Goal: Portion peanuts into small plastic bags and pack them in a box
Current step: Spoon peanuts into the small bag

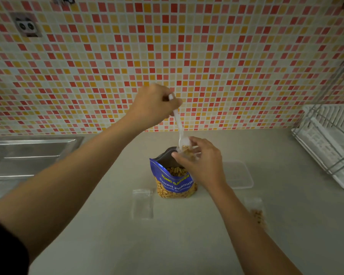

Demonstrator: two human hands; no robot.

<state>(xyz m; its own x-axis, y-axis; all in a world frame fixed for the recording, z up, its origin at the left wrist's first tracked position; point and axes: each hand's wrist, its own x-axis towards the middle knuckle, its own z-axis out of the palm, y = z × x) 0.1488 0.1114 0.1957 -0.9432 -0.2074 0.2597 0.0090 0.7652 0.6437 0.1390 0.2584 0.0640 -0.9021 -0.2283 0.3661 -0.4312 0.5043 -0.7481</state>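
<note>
An open blue bag of salted peanuts (174, 179) stands mid-counter. My left hand (154, 105) grips the handle of a white plastic spoon (179, 128), raised above the bag. The spoon's bowl, with peanuts in it, dips into a small clear bag (188, 152) that my right hand (202, 161) pinches open over the peanut bag's mouth. An empty small clear bag (143, 203) lies flat to the left of the peanut bag. A small bag with peanuts in it (257, 214) lies to the right. Behind my right hand sits a clear plastic box (239, 174).
A steel sink (32, 153) is set into the counter at the left. A white dish rack (330, 143) stands at the right edge. A mosaic-tiled wall (167, 56) closes the back of the beige counter (167, 235).
</note>
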